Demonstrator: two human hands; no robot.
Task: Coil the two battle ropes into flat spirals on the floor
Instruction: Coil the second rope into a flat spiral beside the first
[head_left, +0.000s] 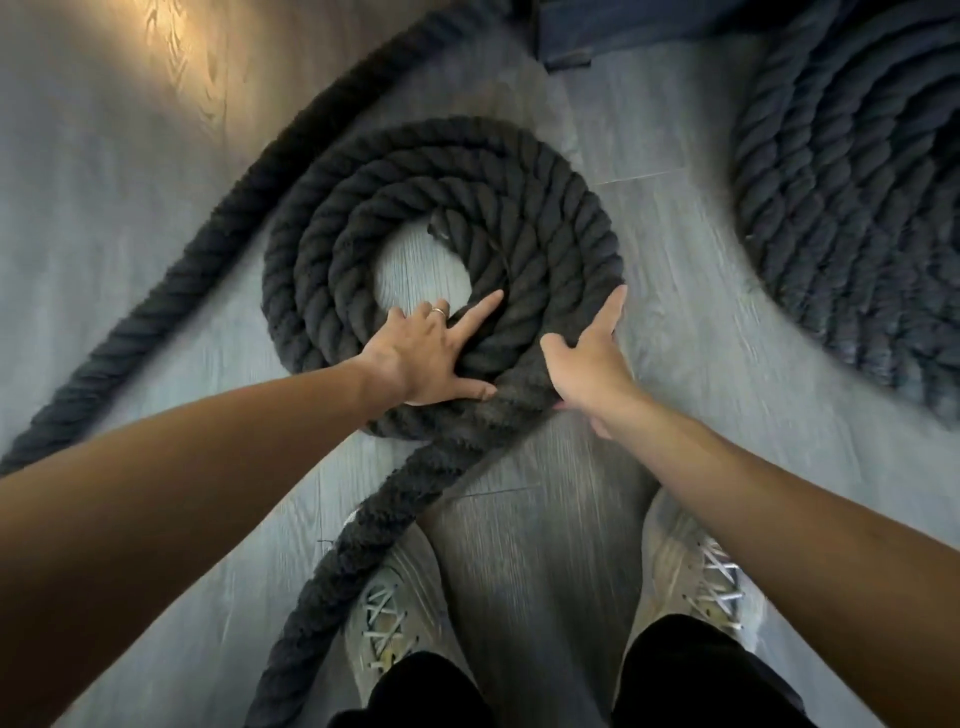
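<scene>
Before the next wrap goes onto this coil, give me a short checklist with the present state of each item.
1. Coil in progress lies flat, turns side by side: ok.
2. Left hand presses the near turns down: ok.
3. Right hand is on the outer turn, guiding it in: ok; its grip is open, palm against the rope.
4. Loose tail has a free run: not ok, it passes by the left shoe.
5. Centre is tight: not ok, bare floor shows in the middle.
6. Finished coil is clear of this one: ok.
</scene>
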